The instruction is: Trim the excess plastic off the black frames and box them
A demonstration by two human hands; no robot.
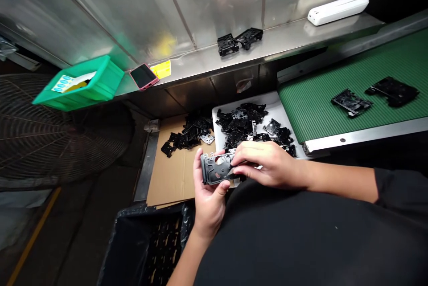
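Note:
My left hand (209, 197) grips a black plastic frame part (216, 169) by its edges, thumb on the near side and fingers on the far side. My right hand (264, 163) lies over the part's right end, its fingers pinched against it, perhaps on a small tool that I cannot make out. Just beyond my hands, a white tray (272, 107) holds a heap of similar black parts (245, 125). A second heap of black parts (189, 136) lies on a sheet of cardboard (170, 174) to the left.
A green conveyor belt (317, 103) at the right carries two black parts (351, 101). A steel shelf (290, 36) behind holds two black parts, a white device (337, 10), a pink phone (143, 76) and a green bin (83, 83). A black crate (147, 246) stands below, a fan guard (50, 130) at left.

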